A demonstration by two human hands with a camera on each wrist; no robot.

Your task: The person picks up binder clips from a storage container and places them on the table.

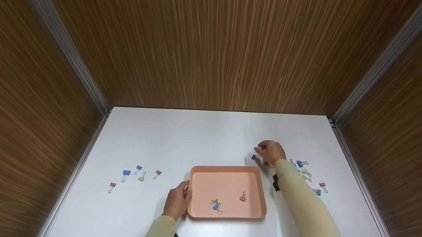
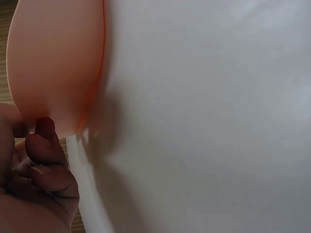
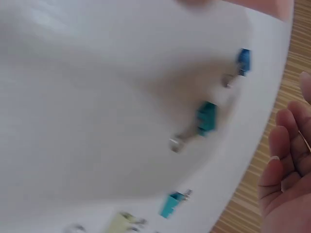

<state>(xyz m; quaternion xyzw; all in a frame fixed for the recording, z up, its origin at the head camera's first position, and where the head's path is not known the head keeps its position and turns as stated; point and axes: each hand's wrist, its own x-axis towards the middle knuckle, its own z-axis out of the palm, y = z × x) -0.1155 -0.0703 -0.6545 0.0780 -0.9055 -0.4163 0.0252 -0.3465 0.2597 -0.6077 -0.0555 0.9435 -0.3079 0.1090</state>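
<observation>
My left hand (image 1: 177,200) grips the left rim of a pink tray (image 1: 226,170), its thumb over the edge. The left wrist view shows curled fingers (image 2: 51,179) at the tray's wall. Inside the tray lie a yellow binder clip (image 1: 218,201), a blue binder clip (image 1: 216,207) and a pink binder clip (image 1: 243,198). Beyond the tray's back right corner, my right hand (image 1: 272,151) hovers above the table with loosely bent fingers and nothing visible in them. A dark blue binder clip (image 1: 253,157) lies just below it. A teal binder clip (image 3: 207,118) shows in the right wrist view.
Several binder clips are scattered right of the tray, among them a blue clip (image 1: 300,163) and a pink clip (image 1: 322,184). More lie on the left, including a larger blue clip (image 1: 126,172). Wood-grain panels (image 1: 221,50) enclose the white table (image 1: 181,135) on three sides.
</observation>
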